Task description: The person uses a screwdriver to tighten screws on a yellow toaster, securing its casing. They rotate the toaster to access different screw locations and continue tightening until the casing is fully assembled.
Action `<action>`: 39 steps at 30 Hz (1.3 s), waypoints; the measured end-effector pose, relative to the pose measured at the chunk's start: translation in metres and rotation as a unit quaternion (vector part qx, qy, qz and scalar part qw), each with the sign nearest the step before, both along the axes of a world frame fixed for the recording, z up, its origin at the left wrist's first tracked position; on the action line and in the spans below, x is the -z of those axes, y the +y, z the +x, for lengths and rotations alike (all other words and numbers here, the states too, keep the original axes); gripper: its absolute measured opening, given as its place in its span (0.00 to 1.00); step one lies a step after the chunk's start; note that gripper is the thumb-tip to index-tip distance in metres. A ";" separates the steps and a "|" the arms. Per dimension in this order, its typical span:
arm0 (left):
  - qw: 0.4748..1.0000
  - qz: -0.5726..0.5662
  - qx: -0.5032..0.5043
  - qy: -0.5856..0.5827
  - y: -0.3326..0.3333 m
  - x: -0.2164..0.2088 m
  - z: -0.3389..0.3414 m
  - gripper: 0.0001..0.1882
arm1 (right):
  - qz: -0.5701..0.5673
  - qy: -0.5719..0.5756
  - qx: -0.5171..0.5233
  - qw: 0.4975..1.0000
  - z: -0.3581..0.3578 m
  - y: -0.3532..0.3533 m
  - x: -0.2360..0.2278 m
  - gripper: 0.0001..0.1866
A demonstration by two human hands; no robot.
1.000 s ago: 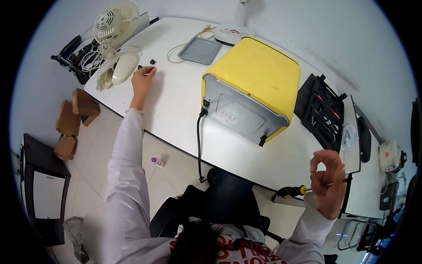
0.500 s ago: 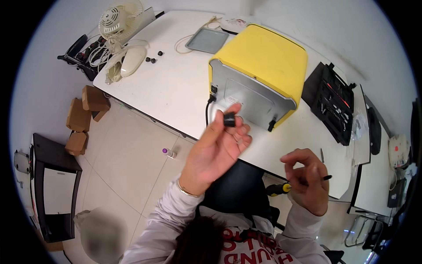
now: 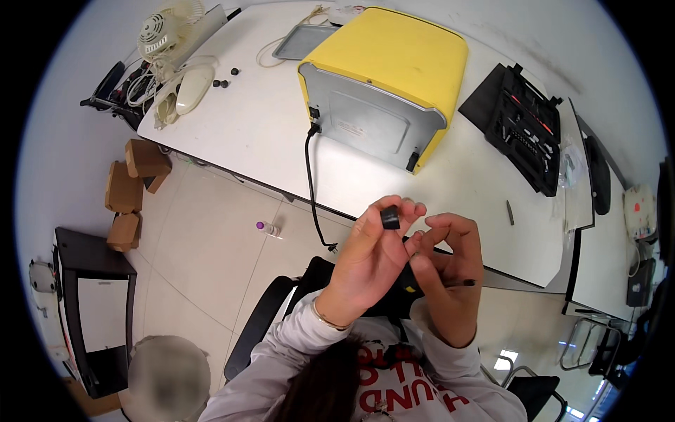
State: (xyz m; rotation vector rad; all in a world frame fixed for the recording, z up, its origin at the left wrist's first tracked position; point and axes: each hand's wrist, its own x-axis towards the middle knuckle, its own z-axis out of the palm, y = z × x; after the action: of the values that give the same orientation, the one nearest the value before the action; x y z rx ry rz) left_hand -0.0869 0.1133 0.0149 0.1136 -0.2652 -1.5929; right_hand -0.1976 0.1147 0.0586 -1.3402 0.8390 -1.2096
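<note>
While the left hand [image 3: 365,264] pinches a cap [image 3: 389,217] just right of centre and the right hand [image 3: 453,271] grips a screwdriver [image 3: 410,285], three more caps [image 3: 225,84] sit loose upper left, so looks unfinished tbh.

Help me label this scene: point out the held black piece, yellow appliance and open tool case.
Black piece [image 3: 390,218]: head view, middle of its side.
Yellow appliance [image 3: 390,63]: head view, on its yellow casing.
Open tool case [image 3: 510,152]: head view, on its bare black edge.

Black piece [image 3: 390,218]; yellow-black screwdriver [image 3: 409,279]; yellow-grey appliance [image 3: 390,67]; white table [image 3: 239,130]
</note>
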 end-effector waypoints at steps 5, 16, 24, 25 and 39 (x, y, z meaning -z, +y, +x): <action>0.991 -0.020 -0.059 -0.116 0.012 0.018 -0.012 0.19 | 0.001 0.068 0.037 0.997 -0.005 0.005 0.006 0.18; 0.849 -0.044 -0.157 -0.502 0.022 0.018 0.004 0.13 | 0.073 0.055 0.000 0.996 -0.027 0.007 0.034 0.10; 0.838 0.001 -0.101 -0.536 0.027 0.035 0.005 0.15 | 0.111 0.057 -0.032 0.992 -0.030 0.011 0.062 0.09; 0.845 0.012 -0.098 -0.525 0.028 0.046 0.008 0.15 | 0.115 0.056 -0.032 0.991 -0.029 0.011 0.067 0.09; 0.973 0.220 0.073 0.008 0.038 0.094 0.022 0.09 | 0.307 0.013 -0.043 0.951 -0.037 0.055 0.148 0.09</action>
State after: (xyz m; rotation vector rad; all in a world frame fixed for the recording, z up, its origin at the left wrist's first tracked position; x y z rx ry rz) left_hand -0.0645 0.1508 -0.0787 0.4303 0.0996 -1.7777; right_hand -0.2348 0.1700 -0.0891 -0.8693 1.0563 -0.7665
